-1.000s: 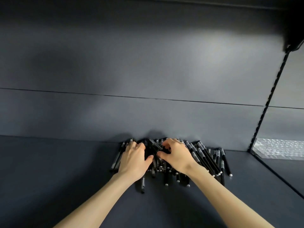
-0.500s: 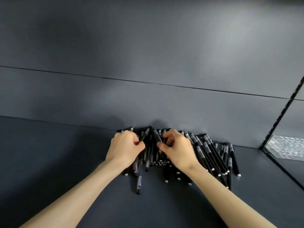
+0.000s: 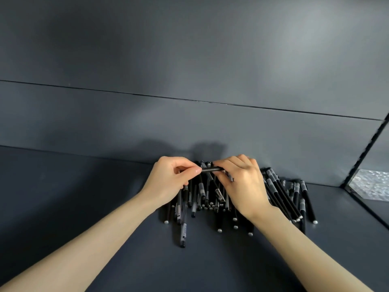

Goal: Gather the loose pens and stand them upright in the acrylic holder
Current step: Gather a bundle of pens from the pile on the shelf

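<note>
The dark back panel (image 3: 189, 70) rises just beyond your fingertips. The dark shelf (image 3: 73, 197) runs beneath them and out to both sides. Under your fingers and spreading to their right lies the heap of black pens (image 3: 282, 192). Most of them lie with their silver-tipped ends toward you, and a few reach back past your left wrist. Well to the right of your right fingers, past a slotted upright strip (image 3: 366, 148), a corner of the clear acrylic holder (image 3: 371, 185) shows at the frame's edge. Its inside is out of view.

Your right hand (image 3: 244, 186) is curled, its fingers folded round the right end of a single pen (image 3: 210, 169). Your left hand (image 3: 168, 180) pinches that pen's left end between thumb and forefinger, with the other fingers tucked under. The single pen lies level and crosswise, spanning the gap between your two sets of fingers, just above the heap.
</note>
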